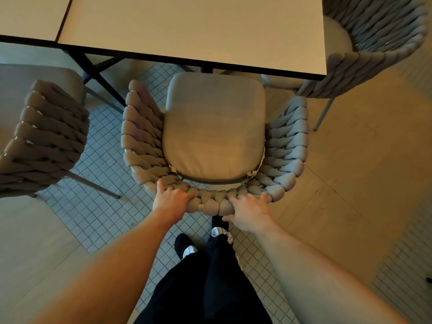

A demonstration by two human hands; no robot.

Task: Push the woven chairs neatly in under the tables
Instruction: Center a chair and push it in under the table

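Observation:
A woven chair (287,146) with thick grey rope weave and a tan seat cushion (214,127) stands directly in front of me. Its front edge sits just below the near edge of a beige table (191,26) with a black rim. My left hand (170,202) grips the top of the curved backrest on the left side. On the right side of the same backrest my right hand (250,212) holds the weave, thumb underneath. Most of the seat is out from under the tabletop.
A second woven chair (46,139) stands at the left, close to the first. A third woven chair (374,38) sits at the table's right end. A second tabletop (28,15) adjoins at the far left. Black table legs (100,76) cross underneath. My feet stand on small grey tiles.

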